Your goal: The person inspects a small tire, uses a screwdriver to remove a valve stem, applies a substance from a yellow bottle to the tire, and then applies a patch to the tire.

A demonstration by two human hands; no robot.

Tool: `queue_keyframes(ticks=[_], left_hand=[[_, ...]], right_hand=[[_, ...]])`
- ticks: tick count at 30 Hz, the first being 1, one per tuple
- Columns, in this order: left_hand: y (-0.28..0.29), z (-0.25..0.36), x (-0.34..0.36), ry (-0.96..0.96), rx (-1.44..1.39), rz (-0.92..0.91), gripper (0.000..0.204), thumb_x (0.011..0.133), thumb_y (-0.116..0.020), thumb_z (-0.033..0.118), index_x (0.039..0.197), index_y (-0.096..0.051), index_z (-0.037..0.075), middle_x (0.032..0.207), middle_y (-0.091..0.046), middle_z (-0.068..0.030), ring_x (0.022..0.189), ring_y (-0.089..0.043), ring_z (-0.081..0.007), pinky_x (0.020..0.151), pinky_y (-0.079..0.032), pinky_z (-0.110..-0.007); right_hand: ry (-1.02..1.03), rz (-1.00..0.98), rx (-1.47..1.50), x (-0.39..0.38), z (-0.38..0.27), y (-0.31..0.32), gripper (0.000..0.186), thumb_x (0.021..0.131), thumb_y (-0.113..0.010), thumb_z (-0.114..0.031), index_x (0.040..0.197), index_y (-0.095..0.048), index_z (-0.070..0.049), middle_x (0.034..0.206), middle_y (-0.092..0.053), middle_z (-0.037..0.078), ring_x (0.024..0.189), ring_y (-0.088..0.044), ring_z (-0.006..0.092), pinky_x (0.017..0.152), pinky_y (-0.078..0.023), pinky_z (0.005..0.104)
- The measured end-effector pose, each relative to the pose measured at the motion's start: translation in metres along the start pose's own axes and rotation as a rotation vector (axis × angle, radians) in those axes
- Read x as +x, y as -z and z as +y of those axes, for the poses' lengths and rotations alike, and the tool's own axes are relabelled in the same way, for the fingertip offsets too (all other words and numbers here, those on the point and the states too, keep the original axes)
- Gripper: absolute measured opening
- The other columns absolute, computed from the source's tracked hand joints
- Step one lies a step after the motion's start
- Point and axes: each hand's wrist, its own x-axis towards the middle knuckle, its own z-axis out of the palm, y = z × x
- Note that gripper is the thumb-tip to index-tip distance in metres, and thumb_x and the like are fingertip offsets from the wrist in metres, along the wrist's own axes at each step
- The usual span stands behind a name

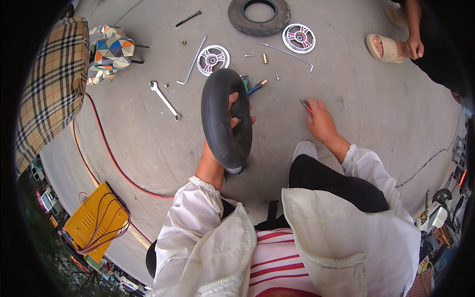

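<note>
My left hand grips a small black inner tube, held upright over the concrete floor, fingers curled through its hole. My right hand reaches down to the floor and pinches a small red-handled tool. Beyond the tube lie two round metal wheel hub halves, a black tyre, a blue-tipped air nozzle and scattered small bolts.
A wrench, an L-shaped hex key and a long bent rod lie on the floor. A red hose runs left. A yellow box with cables, a plaid cushion; another person's sandalled foot and hand.
</note>
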Motion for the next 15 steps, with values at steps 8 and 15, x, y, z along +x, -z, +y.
queue_keyframes(ticks=[8, 15], left_hand=[[0.017, 0.011, 0.009, -0.046, -0.261, -0.11, 0.068, 0.088, -0.049, 0.001, 0.154, -0.044, 0.017, 0.146, -0.052, -0.0212, 0.134, -0.055, -0.0359, 0.11, -0.049, -0.055], [0.018, 0.02, 0.025, -0.035, -0.329, -0.063, 0.07, 0.088, -0.051, 0.003, 0.156, -0.039, 0.018, 0.147, -0.051, -0.0219, 0.132, -0.057, -0.0353, 0.106, -0.053, -0.052]], right_hand=[[-0.048, -0.023, -0.149, -0.005, 0.0, -0.005, 0.038, 0.088, -0.066, -0.006, 0.124, -0.054, -0.001, 0.115, -0.062, 0.024, 0.105, -0.061, 0.0445, 0.089, -0.052, 0.0501], [-0.03, 0.07, -0.116, -0.012, -0.006, -0.006, 0.055, 0.086, -0.071, -0.012, 0.134, -0.049, 0.002, 0.125, -0.056, 0.028, 0.117, -0.054, 0.0461, 0.101, -0.045, 0.0506]])
